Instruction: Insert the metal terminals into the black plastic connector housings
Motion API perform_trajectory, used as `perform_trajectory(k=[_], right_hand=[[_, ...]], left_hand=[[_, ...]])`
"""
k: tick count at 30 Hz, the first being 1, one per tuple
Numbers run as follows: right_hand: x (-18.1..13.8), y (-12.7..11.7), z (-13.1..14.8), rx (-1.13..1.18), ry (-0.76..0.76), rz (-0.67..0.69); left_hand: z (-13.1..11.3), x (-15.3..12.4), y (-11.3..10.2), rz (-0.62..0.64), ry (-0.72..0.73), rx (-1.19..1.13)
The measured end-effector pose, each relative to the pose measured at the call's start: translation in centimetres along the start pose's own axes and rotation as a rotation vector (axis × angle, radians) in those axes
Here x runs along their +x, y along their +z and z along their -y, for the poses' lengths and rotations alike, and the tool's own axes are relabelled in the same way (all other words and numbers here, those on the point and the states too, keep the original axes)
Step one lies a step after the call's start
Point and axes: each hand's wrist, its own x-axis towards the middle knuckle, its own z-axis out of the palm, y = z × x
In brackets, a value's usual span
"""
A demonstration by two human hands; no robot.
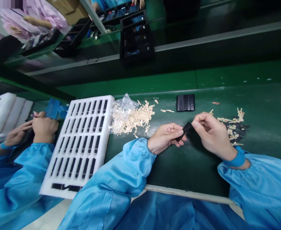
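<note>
My left hand (165,137) and my right hand (210,132) meet over the dark green table (190,163), both in blue sleeves. A small flat black strip (183,131) lies between them: the left fingers are curled round its lower end and the right fingertips pinch its upper end. A pile of small beige tabs (136,116) beside a crumpled clear bag (121,113) lies just left of my left hand. To the right of my right hand sits a scatter of beige tabs and black strips (233,127).
A white foam tray (83,143) with rows of black strips in slots lies at the left. A small black ridged holder (185,102) stands behind my hands. A co-worker's hands (36,129) work at the far left by white foam trays (1,111). Black trays (135,38) sit beyond.
</note>
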Motion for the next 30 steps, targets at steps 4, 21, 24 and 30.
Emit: perform_trajectory(k=[4,21,24,30], right_hand=[[0.1,0.1,-0.3,0.03,0.021,0.008],[0.7,0.2,0.0,0.233,0.198,-0.039],[0.1,0.7,0.6,0.229,0.109,0.131],[-1.9,2.1,1.0,0.51,0.13,0.251]], left_hand=[[0.1,0.0,-0.1,-0.006,0.007,0.016],[0.0,-0.2,-0.1,-0.012,0.012,0.035],[0.0,-0.1,-0.1,-0.001,0.003,0.026],[0.3,-0.2,-0.6,0.158,-0.028,0.025]])
